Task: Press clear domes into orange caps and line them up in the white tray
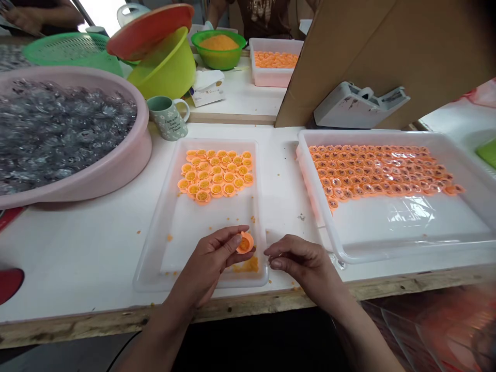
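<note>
My left hand [217, 258] pinches a small orange cup [245, 243] with yellow-orange filling, over the near right part of a white tray [151, 243]. Rows of similar orange cups [217, 173] fill the tray's far part, and loose orange crumbs [248, 264] lie near its front right corner. To the right of that tray's edge is my right hand [296, 258], thumb and fingers brought close together; whether something tiny is between them is too small to tell. A larger white tray [387, 250] at the right holds many orange pieces with dark centres [360, 170].
A pink tub [127, 165] of clear plastic pieces stands left, beside a green mug [170, 119]. Behind are stacked basins [166, 67], a green bowl [219, 59] and another tray [271, 77]. A cardboard sheet [372, 46] leans at back right. People sit across.
</note>
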The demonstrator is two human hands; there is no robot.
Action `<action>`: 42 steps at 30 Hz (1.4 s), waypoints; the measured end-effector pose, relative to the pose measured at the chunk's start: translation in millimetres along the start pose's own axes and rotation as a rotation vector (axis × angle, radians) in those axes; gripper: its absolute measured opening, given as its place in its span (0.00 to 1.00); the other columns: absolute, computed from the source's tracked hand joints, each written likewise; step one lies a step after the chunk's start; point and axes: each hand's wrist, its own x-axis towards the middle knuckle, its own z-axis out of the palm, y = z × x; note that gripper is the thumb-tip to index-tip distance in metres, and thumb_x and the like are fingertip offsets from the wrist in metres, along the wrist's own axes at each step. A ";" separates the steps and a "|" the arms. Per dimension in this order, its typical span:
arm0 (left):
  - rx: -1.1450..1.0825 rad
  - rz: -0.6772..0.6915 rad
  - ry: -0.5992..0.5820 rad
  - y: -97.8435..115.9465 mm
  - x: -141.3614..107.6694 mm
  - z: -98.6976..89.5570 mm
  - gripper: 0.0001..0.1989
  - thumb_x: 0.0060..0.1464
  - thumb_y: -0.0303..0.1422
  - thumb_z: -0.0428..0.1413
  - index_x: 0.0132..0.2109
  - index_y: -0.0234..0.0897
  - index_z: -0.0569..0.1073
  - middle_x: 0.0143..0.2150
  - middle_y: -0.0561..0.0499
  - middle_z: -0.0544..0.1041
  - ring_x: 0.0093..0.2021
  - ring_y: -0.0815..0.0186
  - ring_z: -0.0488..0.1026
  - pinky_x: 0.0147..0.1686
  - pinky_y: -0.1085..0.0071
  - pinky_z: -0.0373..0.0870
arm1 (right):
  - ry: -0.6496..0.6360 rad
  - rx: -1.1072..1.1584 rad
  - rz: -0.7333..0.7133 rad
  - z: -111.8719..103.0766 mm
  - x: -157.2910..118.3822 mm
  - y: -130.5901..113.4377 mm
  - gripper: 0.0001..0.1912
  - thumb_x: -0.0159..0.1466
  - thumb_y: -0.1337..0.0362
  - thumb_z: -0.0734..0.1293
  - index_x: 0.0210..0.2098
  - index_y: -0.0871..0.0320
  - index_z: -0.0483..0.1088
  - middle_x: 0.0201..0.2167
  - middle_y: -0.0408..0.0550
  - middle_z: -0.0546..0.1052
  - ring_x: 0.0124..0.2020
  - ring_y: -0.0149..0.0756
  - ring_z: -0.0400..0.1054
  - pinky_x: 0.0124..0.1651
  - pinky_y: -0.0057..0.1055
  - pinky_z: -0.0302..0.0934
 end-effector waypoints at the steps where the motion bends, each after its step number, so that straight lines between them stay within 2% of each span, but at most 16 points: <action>1: 0.014 -0.005 -0.009 -0.5 0.5 0.9 0.15 0.58 0.35 0.57 0.50 0.35 0.77 0.50 0.47 0.77 0.53 0.57 0.73 0.53 0.62 0.74 | -0.022 -0.041 -0.044 2.3 1.1 -1.9 0.08 0.59 0.71 0.70 0.36 0.53 0.78 0.32 0.42 0.77 0.35 0.32 0.72 0.39 0.28 0.66; 4: 0.107 -0.005 -0.063 -1.5 0.6 3.0 0.17 0.60 0.35 0.55 0.54 0.35 0.75 0.53 0.45 0.77 0.53 0.55 0.74 0.53 0.60 0.73 | -0.044 -0.158 -0.122 9.5 6.0 -6.7 0.15 0.60 0.77 0.69 0.39 0.50 0.77 0.32 0.40 0.77 0.34 0.29 0.72 0.40 0.26 0.66; 9: 0.346 0.108 -0.176 -0.9 -4.0 5.4 0.18 0.57 0.30 0.58 0.55 0.38 0.75 0.47 0.48 0.81 0.49 0.57 0.75 0.50 0.64 0.73 | -0.031 -0.325 -0.301 15.7 13.5 -13.2 0.11 0.63 0.74 0.67 0.37 0.51 0.77 0.36 0.42 0.74 0.36 0.29 0.72 0.39 0.24 0.66; 11: 0.347 0.175 -0.155 -2.9 -5.2 6.0 0.17 0.56 0.28 0.58 0.53 0.40 0.77 0.46 0.50 0.82 0.49 0.59 0.76 0.49 0.67 0.74 | 0.010 -0.347 -0.343 18.4 13.4 -14.3 0.12 0.63 0.74 0.67 0.40 0.50 0.76 0.38 0.42 0.74 0.36 0.28 0.71 0.39 0.24 0.66; 13: 0.303 0.216 -0.098 -7.6 -5.1 5.8 0.17 0.56 0.28 0.58 0.52 0.41 0.78 0.47 0.51 0.82 0.48 0.60 0.77 0.49 0.68 0.75 | 0.112 -0.341 -0.337 22.8 10.9 -13.3 0.12 0.62 0.73 0.69 0.41 0.51 0.73 0.36 0.41 0.74 0.33 0.26 0.70 0.38 0.23 0.66; 17: 0.211 0.267 -0.040 -19.5 -3.4 3.4 0.18 0.54 0.28 0.60 0.53 0.43 0.77 0.47 0.51 0.82 0.47 0.60 0.78 0.47 0.70 0.77 | 0.262 -0.282 -0.235 34.2 1.7 -7.6 0.07 0.61 0.71 0.70 0.36 0.54 0.69 0.28 0.36 0.75 0.28 0.25 0.70 0.33 0.21 0.65; 20: 0.192 0.312 -0.045 -21.9 -4.5 3.2 0.17 0.53 0.28 0.61 0.51 0.45 0.78 0.45 0.53 0.83 0.46 0.62 0.79 0.46 0.72 0.77 | 0.308 -0.288 -0.255 38.6 -3.2 -6.0 0.07 0.61 0.72 0.70 0.35 0.54 0.71 0.27 0.36 0.76 0.27 0.25 0.70 0.33 0.21 0.65; 23: 0.213 0.352 -0.024 -18.2 -9.0 7.1 0.16 0.53 0.27 0.61 0.50 0.44 0.79 0.43 0.53 0.83 0.44 0.63 0.79 0.45 0.74 0.78 | 0.317 -0.296 -0.300 37.7 -5.0 -6.8 0.07 0.61 0.72 0.70 0.36 0.54 0.73 0.29 0.37 0.78 0.29 0.26 0.71 0.34 0.22 0.65; 29: 0.210 0.405 0.074 -13.7 -18.9 18.6 0.13 0.51 0.28 0.62 0.46 0.42 0.81 0.40 0.52 0.83 0.41 0.64 0.80 0.40 0.76 0.79 | 0.308 -0.207 -0.273 34.6 -9.2 -2.9 0.07 0.60 0.71 0.71 0.34 0.52 0.73 0.29 0.37 0.78 0.29 0.27 0.72 0.33 0.24 0.66; 34: 0.089 0.381 0.107 -15.1 -20.5 22.4 0.17 0.49 0.25 0.64 0.46 0.44 0.80 0.41 0.55 0.83 0.40 0.66 0.80 0.40 0.79 0.79 | 0.306 -0.138 -0.342 34.2 -12.6 -2.1 0.09 0.60 0.74 0.71 0.34 0.52 0.72 0.31 0.39 0.77 0.33 0.31 0.72 0.35 0.28 0.67; 42: 0.075 0.371 0.116 -14.9 -20.3 23.3 0.15 0.48 0.27 0.65 0.45 0.44 0.81 0.40 0.55 0.83 0.40 0.64 0.81 0.41 0.75 0.80 | 0.293 -0.150 -0.326 32.3 -11.2 -4.6 0.09 0.60 0.74 0.70 0.35 0.53 0.72 0.29 0.40 0.76 0.31 0.30 0.71 0.34 0.28 0.66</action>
